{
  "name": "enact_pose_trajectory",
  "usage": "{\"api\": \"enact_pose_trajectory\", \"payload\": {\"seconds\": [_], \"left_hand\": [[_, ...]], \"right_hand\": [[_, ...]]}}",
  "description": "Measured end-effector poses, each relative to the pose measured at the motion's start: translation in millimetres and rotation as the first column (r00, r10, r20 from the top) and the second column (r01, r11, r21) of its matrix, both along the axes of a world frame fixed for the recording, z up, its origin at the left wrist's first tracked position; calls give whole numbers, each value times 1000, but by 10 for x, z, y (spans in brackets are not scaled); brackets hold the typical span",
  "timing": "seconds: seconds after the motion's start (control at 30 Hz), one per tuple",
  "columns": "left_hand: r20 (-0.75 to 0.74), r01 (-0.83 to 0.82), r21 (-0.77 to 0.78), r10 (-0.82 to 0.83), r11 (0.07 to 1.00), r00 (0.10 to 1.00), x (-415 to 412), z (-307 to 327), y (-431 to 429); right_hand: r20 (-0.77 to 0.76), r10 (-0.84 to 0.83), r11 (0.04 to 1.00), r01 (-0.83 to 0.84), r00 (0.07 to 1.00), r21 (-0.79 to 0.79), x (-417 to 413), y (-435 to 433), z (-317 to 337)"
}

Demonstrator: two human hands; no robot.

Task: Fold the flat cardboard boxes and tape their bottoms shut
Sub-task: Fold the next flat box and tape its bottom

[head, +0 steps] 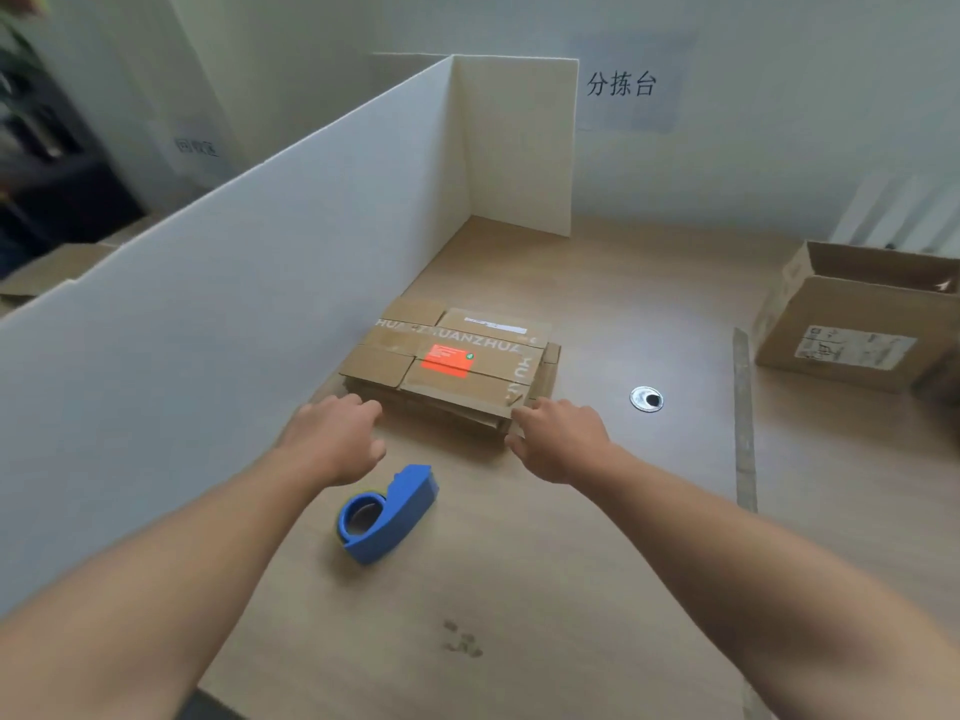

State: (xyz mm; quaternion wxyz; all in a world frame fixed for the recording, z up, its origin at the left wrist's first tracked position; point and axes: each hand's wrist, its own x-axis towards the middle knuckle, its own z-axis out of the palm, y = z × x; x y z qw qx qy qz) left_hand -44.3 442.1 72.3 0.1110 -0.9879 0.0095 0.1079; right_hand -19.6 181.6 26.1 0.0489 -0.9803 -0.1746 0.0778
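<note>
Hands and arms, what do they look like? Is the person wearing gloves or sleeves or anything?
The left arm and right arm are bare right up to the picture's edge, so no sleeves show. The left hand and right hand wear no gloves. No watch, bracelet or ring shows.

- A stack of flat boxes (451, 363) is set mid-bench (597, 563), just right of the partition (223, 324).
- The tape dispenser (387, 513) is placed nearer, before the stack.
- The left hand (332, 439) and right hand (558, 439) are found at the stack's near corners.
- An open box (852, 317) is stood far right, with a grommet (646, 398) between it and the stack.
</note>
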Motion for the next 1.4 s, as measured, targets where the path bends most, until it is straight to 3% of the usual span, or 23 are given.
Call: {"api": "enact_pose_trajectory", "payload": {"seconds": [0.13,0.33,0.5,0.6,0.7,0.8,0.93,1.2,1.4], "left_hand": [[-10,-55,-87,55,995,998,300,-52,110],[-42,57,-77,-60,995,997,895,-190,346],[-87,29,-175,-45,984,995,1596,-504,727],[-131,-34,-234,3,972,991,2026,-766,952],[-147,-79,-282,39,956,988,2361,-977,1097],[-125,-116,-338,78,934,989,2624,-1129,1169],[-153,-173,-450,115,876,982,2757,-1335,1197],[-171,-318,-676,279,665,945,2625,-1480,1231],[-250,-374,-752,290,543,924,2364,-1412,1223]], "right_hand": [[1,-49,996,48,999,80,298,78,-16],[27,-91,996,91,995,-3,679,304,-92],[-63,-305,951,308,950,41,1063,495,-279],[-157,-528,815,550,834,183,1234,595,-486],[-252,-693,598,733,676,323,1354,720,-683],[-366,-762,377,825,535,421,1454,797,-815],[-474,-762,225,867,442,445,1523,839,-901],[-472,-810,17,818,349,575,1520,852,-970],[-542,-742,-146,693,395,705,1147,687,-983]]}}
